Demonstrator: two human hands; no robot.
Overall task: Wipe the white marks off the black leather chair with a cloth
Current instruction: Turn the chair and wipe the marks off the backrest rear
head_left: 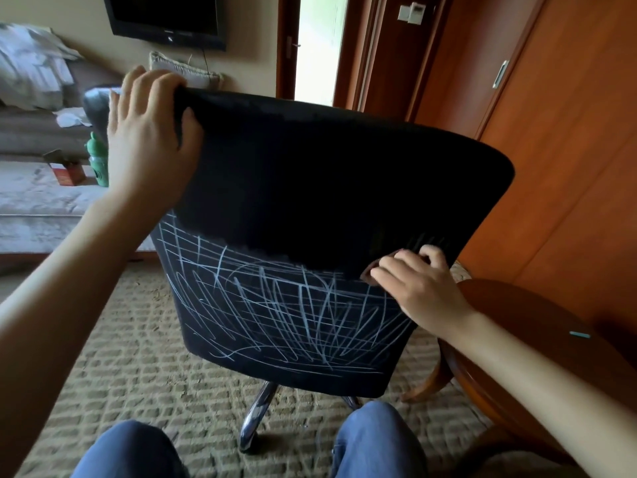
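The back of the black leather chair [327, 188] faces me and fills the middle of the view. Its upper half is plain black. White scribbled marks [282, 312] criss-cross the lower half. My left hand [148, 139] grips the chair's top left corner, thumb on the back face and fingers over the edge. My right hand [417, 284] presses a small dark brown cloth [369, 274] against the chair's right side, at the boundary between the black part and the marks; only a sliver of cloth shows under the fingers.
A round wooden side table [537, 326] stands close on the right, by a wooden wardrobe [551, 132]. The chair's chrome base [256, 415] rests on beige carpet between my knees. A bed with a green bottle [97, 160] lies at the left, an open doorway behind.
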